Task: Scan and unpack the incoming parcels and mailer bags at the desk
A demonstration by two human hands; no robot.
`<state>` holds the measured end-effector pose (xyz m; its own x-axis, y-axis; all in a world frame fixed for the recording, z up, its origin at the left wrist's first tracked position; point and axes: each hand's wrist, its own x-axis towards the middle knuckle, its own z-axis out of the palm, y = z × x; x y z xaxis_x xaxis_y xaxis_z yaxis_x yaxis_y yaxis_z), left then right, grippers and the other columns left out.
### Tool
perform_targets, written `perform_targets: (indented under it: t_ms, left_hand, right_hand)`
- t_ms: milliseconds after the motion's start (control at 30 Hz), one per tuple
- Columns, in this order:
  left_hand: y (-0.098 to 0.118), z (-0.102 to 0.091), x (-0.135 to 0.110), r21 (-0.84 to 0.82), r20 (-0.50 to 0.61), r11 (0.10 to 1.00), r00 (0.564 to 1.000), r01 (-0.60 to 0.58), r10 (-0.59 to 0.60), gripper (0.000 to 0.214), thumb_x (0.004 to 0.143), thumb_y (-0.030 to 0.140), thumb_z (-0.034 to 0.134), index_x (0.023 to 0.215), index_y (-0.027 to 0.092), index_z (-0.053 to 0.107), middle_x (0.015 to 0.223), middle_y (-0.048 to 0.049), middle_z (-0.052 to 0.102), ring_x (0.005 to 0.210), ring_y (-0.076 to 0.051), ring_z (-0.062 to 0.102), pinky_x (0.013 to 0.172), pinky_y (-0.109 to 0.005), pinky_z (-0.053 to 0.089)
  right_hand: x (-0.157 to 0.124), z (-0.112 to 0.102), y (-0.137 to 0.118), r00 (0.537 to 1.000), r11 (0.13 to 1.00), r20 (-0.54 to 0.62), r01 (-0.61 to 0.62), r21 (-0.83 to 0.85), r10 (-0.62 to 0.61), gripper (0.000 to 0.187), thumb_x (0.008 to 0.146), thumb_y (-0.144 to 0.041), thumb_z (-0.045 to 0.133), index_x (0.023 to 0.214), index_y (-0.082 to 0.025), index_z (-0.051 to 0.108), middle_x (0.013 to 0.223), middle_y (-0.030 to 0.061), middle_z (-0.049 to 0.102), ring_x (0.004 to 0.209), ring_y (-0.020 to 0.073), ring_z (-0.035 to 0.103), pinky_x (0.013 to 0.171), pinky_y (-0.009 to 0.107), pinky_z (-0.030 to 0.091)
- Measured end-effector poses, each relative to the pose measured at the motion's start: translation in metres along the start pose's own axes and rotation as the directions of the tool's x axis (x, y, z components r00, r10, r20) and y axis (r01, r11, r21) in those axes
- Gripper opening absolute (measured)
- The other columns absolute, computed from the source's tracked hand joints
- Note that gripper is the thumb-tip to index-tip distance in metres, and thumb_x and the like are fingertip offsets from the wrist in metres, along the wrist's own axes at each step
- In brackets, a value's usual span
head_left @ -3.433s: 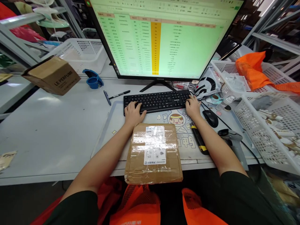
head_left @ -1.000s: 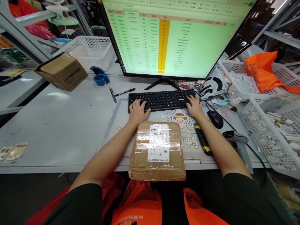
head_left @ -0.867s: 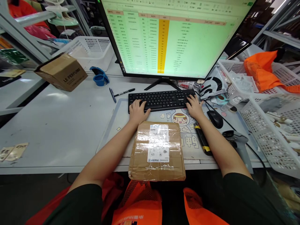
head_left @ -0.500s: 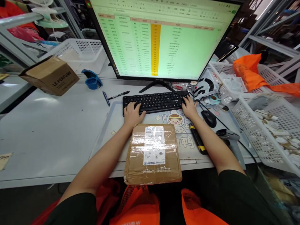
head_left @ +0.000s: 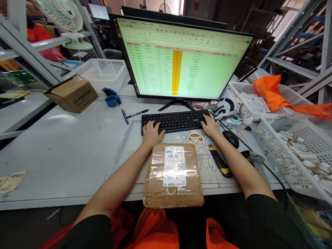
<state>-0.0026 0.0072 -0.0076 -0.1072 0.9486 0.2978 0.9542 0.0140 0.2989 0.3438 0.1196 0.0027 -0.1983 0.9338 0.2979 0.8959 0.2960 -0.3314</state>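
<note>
Fingers spread, my left hand (head_left: 152, 133) rests on the left end of a black keyboard (head_left: 176, 121). My right hand (head_left: 210, 126) lies open on the keyboard's right end, over the number keys. Between my forearms sits a brown cardboard box (head_left: 155, 173) wrapped in clear tape, with a white shipping label (head_left: 174, 166) on top. It overhangs the desk's front edge. A black and yellow utility knife (head_left: 220, 162) lies on the desk mat (head_left: 124, 155), right of the box. Behind the keyboard, a monitor (head_left: 207, 65) displays a spreadsheet with one orange column.
A black mouse (head_left: 230, 139) and a handheld scanner (head_left: 252, 157) lie by my right forearm. White baskets (head_left: 275, 148) line the right side. At left stand an open carton (head_left: 77, 98), a blue tape dispenser (head_left: 112, 98) and two pens (head_left: 137, 113).
The view has tilted up slightly and shifted left, showing more behind the monitor. Both hands stay on the keyboard, and the box keeps its place.
</note>
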Motion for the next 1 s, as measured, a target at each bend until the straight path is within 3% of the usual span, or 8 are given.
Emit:
perform_targets:
  t_ms: [100, 233, 300, 433, 533, 667, 1000]
  left_hand:
    - [0.000, -0.002, -0.001, 0.001, -0.010, 1.000, 1.000, 0.005, -0.005, 0.059, 0.096, 0.047, 0.052, 0.146, 0.018, 0.061, 0.155, -0.0209, 0.050, 0.149, -0.039, 0.039, 0.120, -0.056, 0.032]
    - [0.001, -0.004, -0.001, -0.005, -0.003, 1.000, 1.000, -0.001, 0.001, 0.059, 0.096, 0.047, 0.053, 0.146, 0.016, 0.061, 0.154, -0.0216, 0.052, 0.149, -0.039, 0.040, 0.120, -0.056, 0.033]
    - [0.001, -0.004, -0.001, -0.003, -0.002, 1.000, 1.000, 0.000, 0.000, 0.059, 0.096, 0.047, 0.054, 0.146, 0.016, 0.061, 0.154, -0.0212, 0.051, 0.149, -0.039, 0.040, 0.121, -0.056, 0.033]
    - [0.000, -0.004, -0.001, -0.011, 0.011, 1.000, 1.000, 0.013, -0.013, 0.057, 0.097, 0.044, 0.056, 0.147, 0.016, 0.061, 0.156, -0.0197, 0.051, 0.150, -0.038, 0.039, 0.122, -0.056, 0.033]
    - [-0.003, -0.005, -0.003, -0.014, 0.014, 1.000, 1.000, 0.003, -0.003, 0.057, 0.097, 0.043, 0.056, 0.148, 0.017, 0.060, 0.156, -0.0189, 0.050, 0.150, -0.037, 0.039, 0.124, -0.054, 0.033]
    - [-0.008, -0.007, -0.006, -0.005, 0.015, 1.000, 1.000, -0.013, 0.013, 0.058, 0.097, 0.042, 0.058, 0.149, 0.017, 0.059, 0.158, -0.0187, 0.049, 0.151, -0.037, 0.039, 0.125, -0.052, 0.032]
    - [-0.009, -0.006, -0.007, -0.009, 0.026, 1.000, 0.999, -0.020, 0.021, 0.059, 0.096, 0.040, 0.060, 0.149, 0.017, 0.059, 0.158, -0.0188, 0.049, 0.152, -0.038, 0.038, 0.126, -0.054, 0.031]
  right_hand:
    - [-0.017, -0.014, 0.009, 0.990, 1.000, -0.141, -0.002, -0.028, -0.002, 0.064, 0.095, -0.040, 0.044, 0.151, -0.010, 0.053, 0.153, 0.0224, 0.055, 0.147, 0.0441, 0.040, 0.117, 0.075, 0.032]
    - [-0.057, -0.033, 0.034, 0.923, 0.966, -0.342, -0.229, -0.125, 0.174, 0.051, 0.088, -0.035, 0.050, 0.129, -0.013, 0.071, 0.142, 0.0264, 0.061, 0.138, 0.0507, 0.046, 0.109, 0.079, 0.036]
    - [-0.077, -0.039, 0.046, 0.915, 0.934, -0.304, -0.321, -0.156, 0.264, 0.049, 0.088, -0.031, 0.050, 0.128, -0.013, 0.072, 0.139, 0.0268, 0.062, 0.132, 0.0493, 0.052, 0.106, 0.075, 0.040]
    - [-0.102, -0.047, 0.058, 0.931, 0.907, -0.178, -0.354, -0.227, 0.318, 0.056, 0.093, -0.030, 0.049, 0.143, -0.010, 0.063, 0.151, 0.0238, 0.054, 0.129, 0.0413, 0.055, 0.104, 0.058, 0.048]
    - [-0.109, -0.047, 0.063, 0.929, 0.899, -0.213, -0.352, -0.261, 0.302, 0.058, 0.096, -0.037, 0.050, 0.147, -0.010, 0.060, 0.155, 0.0220, 0.052, 0.131, 0.0399, 0.054, 0.103, 0.053, 0.048]
    - [-0.111, -0.041, 0.072, 0.933, 0.907, -0.240, -0.329, -0.264, 0.268, 0.057, 0.100, -0.038, 0.048, 0.146, -0.008, 0.061, 0.146, 0.0225, 0.060, 0.126, 0.0372, 0.057, 0.103, 0.048, 0.048]
    - [-0.110, -0.030, 0.083, 0.935, 0.925, -0.281, -0.290, -0.245, 0.218, 0.047, 0.100, -0.039, 0.051, 0.135, -0.015, 0.072, 0.143, 0.0166, 0.064, 0.121, 0.0337, 0.061, 0.103, 0.045, 0.049]
